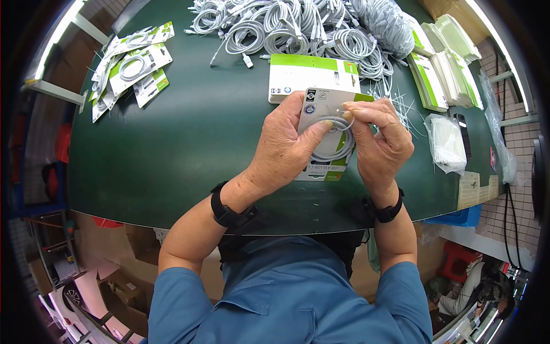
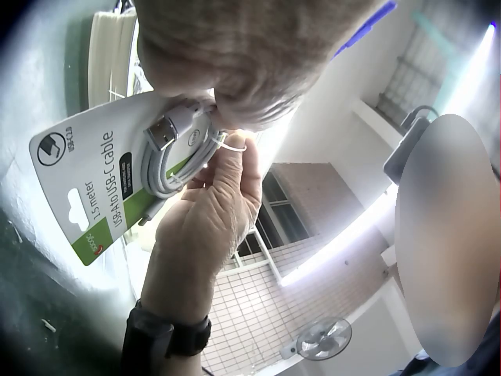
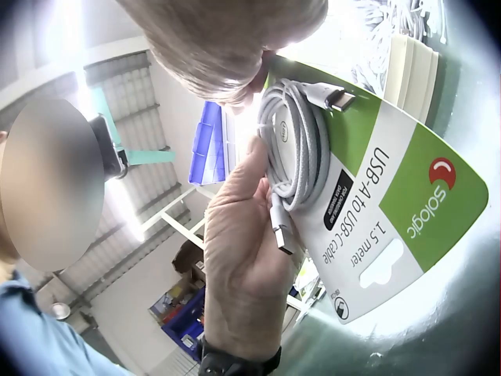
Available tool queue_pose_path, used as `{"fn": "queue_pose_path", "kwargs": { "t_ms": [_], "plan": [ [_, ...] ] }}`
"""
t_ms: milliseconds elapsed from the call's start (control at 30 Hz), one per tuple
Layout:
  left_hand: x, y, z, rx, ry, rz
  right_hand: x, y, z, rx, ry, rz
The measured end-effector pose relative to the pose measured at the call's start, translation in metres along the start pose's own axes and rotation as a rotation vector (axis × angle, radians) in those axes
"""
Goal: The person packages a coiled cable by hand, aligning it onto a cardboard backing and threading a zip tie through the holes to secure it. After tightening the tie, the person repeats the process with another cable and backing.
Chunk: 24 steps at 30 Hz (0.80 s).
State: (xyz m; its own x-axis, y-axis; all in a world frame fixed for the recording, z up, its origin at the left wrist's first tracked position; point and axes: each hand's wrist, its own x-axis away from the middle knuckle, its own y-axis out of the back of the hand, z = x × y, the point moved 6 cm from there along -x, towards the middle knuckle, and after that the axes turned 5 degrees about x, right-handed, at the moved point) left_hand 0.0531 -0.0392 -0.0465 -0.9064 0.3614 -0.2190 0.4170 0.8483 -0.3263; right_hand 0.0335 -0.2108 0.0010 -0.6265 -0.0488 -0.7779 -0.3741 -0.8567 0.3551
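Observation:
My left hand [image 1: 278,146] grips a white-and-green cardboard packaging card [image 1: 319,103] by its left side, thumb across the front. A coiled light grey USB cable [image 1: 331,155] lies against the card under that thumb. Printing on the card reads "USB-A to USB-C Cable, 1.5 meter" in the right wrist view, where the USB plug [image 3: 283,237] hangs at the coil's edge. My right hand [image 1: 385,137] is at the coil's upper right, thumb and index finger pinching a thin white cable tie [image 2: 232,147] that loops by the coil.
Behind the hands lies a stack of flat cards [image 1: 312,71]. Beyond it is a heap of coiled cables [image 1: 286,28]. Carded cables [image 1: 133,67] are piled at the left. More card stacks [image 1: 427,80], a bag of white ties [image 1: 447,143] and loose ties [image 1: 404,112] are at the right.

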Motion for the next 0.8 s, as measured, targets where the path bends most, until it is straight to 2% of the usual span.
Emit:
{"fn": "queue_pose_path", "kwargs": {
  "t_ms": [200,633,800],
  "plan": [
    [0.0,0.001,0.0,-0.013,-0.092,-0.059,-0.001,-0.004,0.007,0.066,0.09,0.042],
    [-0.001,0.0,-0.007,-0.014,-0.084,-0.055,-0.004,-0.002,0.016,0.141,0.172,0.055],
    [0.001,0.003,-0.002,-0.046,-0.074,-0.04,-0.007,-0.004,0.012,0.117,0.012,0.125]
  ]
}}
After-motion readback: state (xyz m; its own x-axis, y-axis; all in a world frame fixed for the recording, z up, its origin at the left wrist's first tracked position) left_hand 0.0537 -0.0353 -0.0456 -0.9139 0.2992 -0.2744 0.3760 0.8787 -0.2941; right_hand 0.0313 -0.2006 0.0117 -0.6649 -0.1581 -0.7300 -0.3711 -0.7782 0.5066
